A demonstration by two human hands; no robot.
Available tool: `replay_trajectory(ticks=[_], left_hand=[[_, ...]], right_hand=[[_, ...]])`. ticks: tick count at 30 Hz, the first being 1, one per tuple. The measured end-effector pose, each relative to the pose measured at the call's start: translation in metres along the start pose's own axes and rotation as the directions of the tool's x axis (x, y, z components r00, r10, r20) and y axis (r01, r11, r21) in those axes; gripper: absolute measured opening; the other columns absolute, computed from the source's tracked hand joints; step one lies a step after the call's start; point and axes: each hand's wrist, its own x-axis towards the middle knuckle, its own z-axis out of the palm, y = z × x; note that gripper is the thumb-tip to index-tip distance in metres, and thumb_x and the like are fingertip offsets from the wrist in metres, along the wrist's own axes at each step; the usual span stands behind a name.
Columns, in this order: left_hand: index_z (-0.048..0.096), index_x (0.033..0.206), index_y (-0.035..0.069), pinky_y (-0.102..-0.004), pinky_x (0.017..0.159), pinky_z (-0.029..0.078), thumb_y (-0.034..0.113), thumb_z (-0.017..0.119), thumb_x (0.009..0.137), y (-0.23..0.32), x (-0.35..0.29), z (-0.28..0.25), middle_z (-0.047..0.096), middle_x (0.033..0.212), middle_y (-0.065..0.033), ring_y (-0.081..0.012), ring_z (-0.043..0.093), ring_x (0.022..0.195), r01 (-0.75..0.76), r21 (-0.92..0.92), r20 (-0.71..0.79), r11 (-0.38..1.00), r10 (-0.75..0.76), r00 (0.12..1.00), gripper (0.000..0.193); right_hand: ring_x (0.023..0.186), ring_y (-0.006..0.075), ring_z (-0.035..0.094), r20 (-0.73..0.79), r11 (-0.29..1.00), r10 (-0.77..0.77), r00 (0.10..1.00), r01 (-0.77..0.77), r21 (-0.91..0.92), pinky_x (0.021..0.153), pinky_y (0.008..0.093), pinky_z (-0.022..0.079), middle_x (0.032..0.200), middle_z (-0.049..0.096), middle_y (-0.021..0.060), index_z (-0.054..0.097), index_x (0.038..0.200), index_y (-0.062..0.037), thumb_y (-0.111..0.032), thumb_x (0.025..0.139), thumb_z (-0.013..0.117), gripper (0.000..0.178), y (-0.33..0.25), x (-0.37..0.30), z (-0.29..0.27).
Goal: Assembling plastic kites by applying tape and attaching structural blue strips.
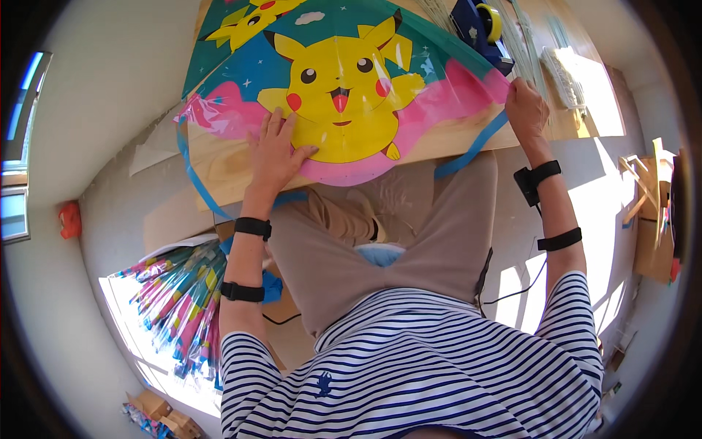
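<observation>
A kite (344, 139) of thin, shiny plastic lies spread on the wooden table (227, 164), printed with a yellow cartoon animal on teal and pink. Blue ribbon tails (474, 148) hang from its left and right sides. My left hand (274, 155) rests on the lower left of the print, fingers apart, pressing it to the tabletop. At the kite's right corner, my right hand (528, 110) pinches the pink edge between thumb and fingers. A second printed sheet (252, 25) shows at the upper left.
A dark blue tape dispenser (468, 29) with a yellow roll stands beyond the kite, beside thin clear rods (523, 44). Further right lies a white bundle (564, 79). Fanned, folded kites (179, 293) hang at my left. Wooden pieces and cardboard (647, 212) stand far right.
</observation>
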Motion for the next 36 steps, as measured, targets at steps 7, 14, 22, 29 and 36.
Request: replay_trajectory(ticks=[7,14,22,29,36], left_hand=[[0.046,0.145,0.010,-0.0752,0.109,0.016,0.055,0.067,0.084,0.006,0.020,-0.003,0.035,0.155,-0.0176,-0.0389,0.027,0.146,0.135,0.005,0.030,0.991,-0.135,0.990,0.078],[0.048,0.144,0.010,-0.0757,0.108,0.016,0.056,0.067,0.083,0.004,0.033,0.005,0.036,0.154,-0.0168,-0.0376,0.030,0.144,0.181,-0.041,-0.064,0.983,-0.183,0.981,0.078],[0.059,0.128,0.006,-0.0550,0.107,0.035,0.030,0.072,0.083,-0.021,-0.003,-0.014,0.054,0.138,-0.0162,-0.0357,0.047,0.130,0.051,-0.164,-0.367,0.985,-0.109,0.924,0.052],[0.065,0.110,0.003,-0.0458,0.085,0.050,0.008,0.071,0.081,-0.128,-0.269,-0.026,0.066,0.105,-0.0182,-0.0397,0.061,0.100,0.581,-0.190,-0.373,0.792,-0.605,0.703,0.030],[0.065,0.103,0.003,-0.0463,0.083,0.050,0.009,0.073,0.079,-0.114,-0.441,0.033,0.067,0.099,-0.0185,-0.0388,0.063,0.096,0.840,-0.207,-0.141,0.502,-0.864,0.483,0.026]], right_hand=[[0.102,0.0302,0.062,-0.064,0.964,-0.208,0.976,0.193,-0.183,0.086,0.0487,0.046,0.093,0.066,0.0057,0.067,0.088,-0.0114,-0.021,0.083,0.065,0.011,-0.070,0.015,0.016],[0.130,0.0313,0.047,0.036,0.778,-0.585,0.810,0.548,0.308,0.111,0.0580,0.029,0.133,0.056,0.0066,0.059,0.129,-0.0090,-0.033,0.089,0.063,0.047,-0.159,-0.050,0.031],[0.127,0.0391,0.049,0.067,0.765,-0.557,0.828,0.481,0.427,0.107,0.0482,0.038,0.139,0.055,0.0162,0.056,0.134,-0.0041,-0.027,0.095,0.061,0.046,-0.168,-0.046,0.049],[0.101,0.0327,0.061,0.034,0.698,-0.543,0.839,0.428,0.575,0.088,0.0410,0.048,0.105,0.068,0.0143,0.068,0.100,0.0016,-0.008,0.088,0.068,0.016,-0.149,-0.086,-0.008],[0.085,0.0294,0.061,0.153,0.661,-0.580,0.800,0.352,0.663,0.078,0.0376,0.048,0.087,0.066,0.0123,0.066,0.089,0.0011,-0.005,0.087,0.068,0.007,-0.186,-0.124,-0.031]])
